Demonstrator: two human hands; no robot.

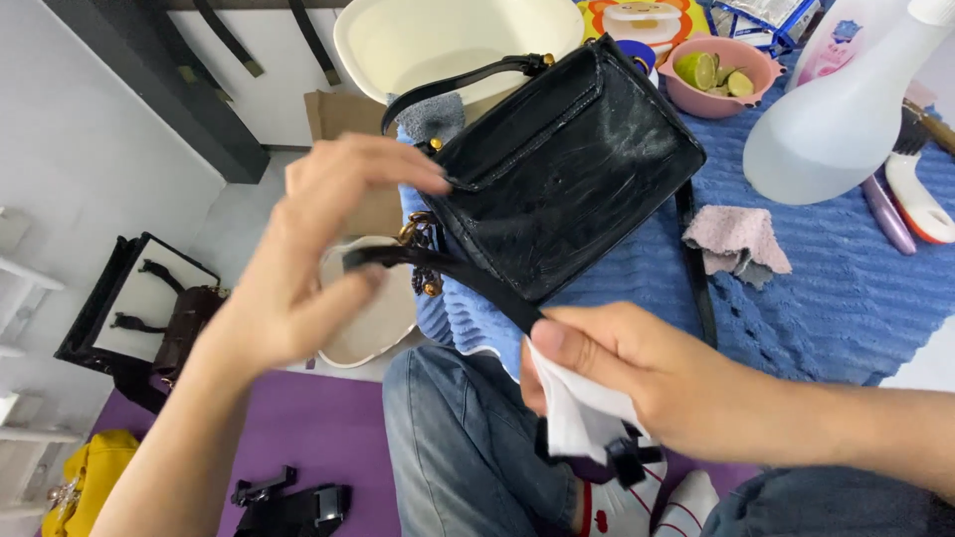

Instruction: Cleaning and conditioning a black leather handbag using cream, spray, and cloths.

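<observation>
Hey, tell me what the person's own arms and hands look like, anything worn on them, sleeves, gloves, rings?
Both forearms are bare as far as the view shows: no sleeves visible. The left hand and right hand wear no gloves, and no rings, watch or bracelets show. Fingernails look short and unpainted. No markings are visible on either arm.

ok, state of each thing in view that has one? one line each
left hand: pinching the black strap, pulled taut
right hand: gripping a white cloth wrapped on the strap
black handbag: closed, lying on the blue towel, surface smeared
pink bowl: holds cut lime pieces
cream basin: looks empty
pink rag: crumpled
spray bottle: lying tilted
</observation>
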